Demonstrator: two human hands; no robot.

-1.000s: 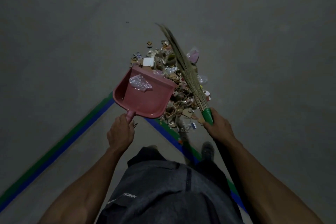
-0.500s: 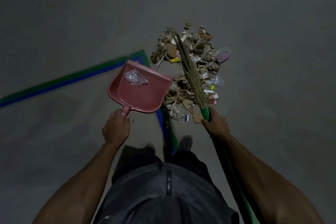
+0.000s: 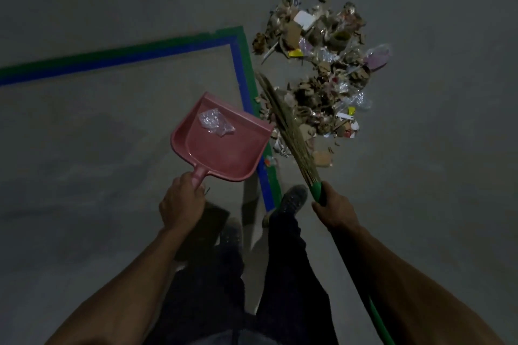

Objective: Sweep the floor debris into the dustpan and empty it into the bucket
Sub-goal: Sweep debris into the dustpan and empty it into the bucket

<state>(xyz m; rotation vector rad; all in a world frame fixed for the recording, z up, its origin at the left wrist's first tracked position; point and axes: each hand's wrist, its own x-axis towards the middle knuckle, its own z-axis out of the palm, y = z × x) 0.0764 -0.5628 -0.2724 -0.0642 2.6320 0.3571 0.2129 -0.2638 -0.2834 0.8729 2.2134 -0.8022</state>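
My left hand (image 3: 182, 202) grips the short handle of a pink dustpan (image 3: 224, 148), held above the floor with its mouth pointing up and right. A crumpled piece of clear plastic (image 3: 214, 122) lies inside it. My right hand (image 3: 335, 209) holds the green handle of a straw broom (image 3: 288, 131), whose bristles reach up and left along the near edge of a debris pile (image 3: 322, 75) of cardboard scraps, paper and plastic. The pile lies right of the dustpan. No bucket is in view.
A corner of blue and green floor tape (image 3: 244, 70) runs from the left edge to beside the pile, then down towards my feet. My shoes (image 3: 291, 199) stand just below the dustpan and broom. Bare grey concrete floor surrounds everything.
The view has swung left, so the pile now sits farther up and right. The dustpan has pulled back from the pile, and the broom has swung off its centre to its left edge.
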